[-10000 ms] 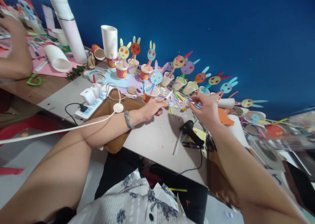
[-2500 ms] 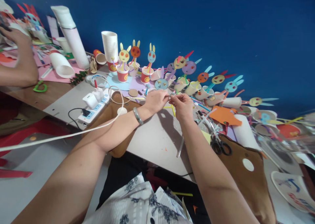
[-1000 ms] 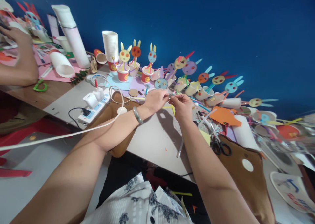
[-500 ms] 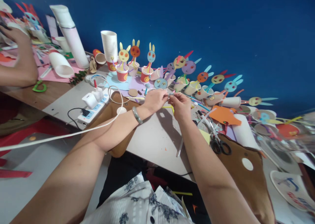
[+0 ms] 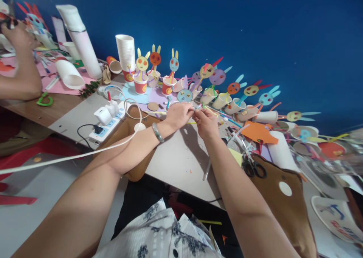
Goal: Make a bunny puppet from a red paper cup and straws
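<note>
Over the table's back half, my left hand (image 5: 179, 116) and my right hand (image 5: 207, 122) meet at the fingertips, both closed in a pinch. Between them shows a small pale-blue piece (image 5: 196, 108), too small to name. Just behind my left hand is a blue paper rabbit head (image 5: 185, 95) with purple ears. A round brown disc (image 5: 153, 106) lies left of that hand. Several paper cups with paper rabbit heads stand or lie along the wall, among them a red cup (image 5: 141, 84) and a white cup (image 5: 222, 100).
A power strip (image 5: 109, 122) with a white cable (image 5: 85, 154) crosses my left forearm's area. Black-handled scissors (image 5: 254, 168) and a brown pouch (image 5: 283, 197) lie at right. Stacked cups (image 5: 125, 53) and a white bottle (image 5: 82, 46) stand at back left. Another person's arm (image 5: 21, 67) is far left.
My right hand has turned slightly and shifted a little left, its fingertips still against my left hand's. At far left, the other person's hand has moved and turned upward.
</note>
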{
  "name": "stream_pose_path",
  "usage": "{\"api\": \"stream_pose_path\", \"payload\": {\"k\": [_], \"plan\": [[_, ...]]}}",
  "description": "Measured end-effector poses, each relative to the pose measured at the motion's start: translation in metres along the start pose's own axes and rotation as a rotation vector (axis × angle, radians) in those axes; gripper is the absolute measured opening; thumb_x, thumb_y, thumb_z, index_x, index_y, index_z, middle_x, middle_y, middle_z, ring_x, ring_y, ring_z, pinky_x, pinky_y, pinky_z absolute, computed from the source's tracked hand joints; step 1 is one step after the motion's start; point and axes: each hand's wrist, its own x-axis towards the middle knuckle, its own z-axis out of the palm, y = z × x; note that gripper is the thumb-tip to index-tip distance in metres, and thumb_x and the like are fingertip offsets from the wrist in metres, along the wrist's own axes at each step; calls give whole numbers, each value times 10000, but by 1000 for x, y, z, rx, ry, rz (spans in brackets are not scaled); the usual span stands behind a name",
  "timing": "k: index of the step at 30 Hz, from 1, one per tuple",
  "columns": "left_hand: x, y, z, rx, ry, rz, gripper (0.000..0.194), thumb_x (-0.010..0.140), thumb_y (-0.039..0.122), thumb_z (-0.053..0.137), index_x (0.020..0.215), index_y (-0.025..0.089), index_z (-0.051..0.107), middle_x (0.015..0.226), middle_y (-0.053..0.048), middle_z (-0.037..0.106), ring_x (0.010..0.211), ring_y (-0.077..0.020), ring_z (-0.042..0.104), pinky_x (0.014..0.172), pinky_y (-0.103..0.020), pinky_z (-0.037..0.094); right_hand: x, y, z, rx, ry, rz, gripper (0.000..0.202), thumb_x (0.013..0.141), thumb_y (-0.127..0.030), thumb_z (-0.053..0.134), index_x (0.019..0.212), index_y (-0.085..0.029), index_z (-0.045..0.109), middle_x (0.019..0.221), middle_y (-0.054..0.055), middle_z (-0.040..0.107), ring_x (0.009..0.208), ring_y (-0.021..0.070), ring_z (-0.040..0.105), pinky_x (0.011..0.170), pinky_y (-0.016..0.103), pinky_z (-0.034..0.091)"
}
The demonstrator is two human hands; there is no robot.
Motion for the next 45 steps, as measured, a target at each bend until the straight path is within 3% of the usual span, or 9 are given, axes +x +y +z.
{"api": "stream_pose_path", "payload": {"k": [6,16,27,31,38,42,45], "plan": [[0,1,-3,7,-25,-5,200,1017,239,597,938,188,774,1040,-113,821,954,-240,718,833,-340,480,0,3,1,2,17,-11,471,618,-513,969,743,-245,602,669,-63,608,646,105,562,676,268,515],[3,-5,-5,-16,-32,32,203,996,264,606,924,182,778,980,-108,810,900,-234,710,794,-337,474,0,4,-2,-13,-29,-29,493,635,-582,973,791,-260,634,734,-39,672,684,139,626,732,324,591],[5,-6,-9,2,-64,14,278,1052,266,537,907,176,757,989,-117,805,896,-229,691,772,-334,438,-3,-2,1,94,-1,42,481,522,-480,1047,749,-247,693,757,-33,712,744,142,685,780,321,629],[4,-5,-10,3,-77,38,288,1068,278,528,932,172,757,984,-112,801,875,-222,684,770,-329,437,-5,-5,2,116,-2,70,458,523,-453,1046,748,-236,711,771,-24,733,759,134,700,800,301,624],[3,-1,-12,23,-106,25,295,1080,276,515,955,159,754,1021,-126,802,918,-239,696,794,-341,429,-5,-2,2,89,10,25,503,596,-569,1032,758,-236,692,735,-35,721,734,134,697,803,328,641],[2,-1,-12,1,-97,36,282,1066,272,524,909,172,736,987,-107,796,874,-226,676,773,-333,419,-3,1,0,110,25,40,493,574,-515,1044,742,-234,675,720,-37,715,719,133,695,793,319,634],[2,-1,-12,-3,-100,31,276,1059,265,530,891,174,729,981,-104,791,860,-220,665,769,-331,413,-3,1,0,110,32,39,440,625,-446,1026,741,-239,655,714,-42,705,713,135,691,785,321,625]]}}
